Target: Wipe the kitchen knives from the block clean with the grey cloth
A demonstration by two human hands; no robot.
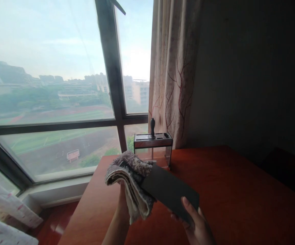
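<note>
Low in the frame, right grip (194,217) clamps a dark flat piece (171,187); left grip (122,195) clasps folded cloth (134,183) around its upper-left end

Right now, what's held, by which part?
Left hand: folded grey textured cloth, from below. Right hand: dark, flat, rectangular blade, by the end away from the cloth.

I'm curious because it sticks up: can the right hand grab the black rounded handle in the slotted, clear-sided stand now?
Probably not yet: the right hand grips the flat dark-grey slab. Once freed, it might, since nothing covers the black rounded handle.
</note>
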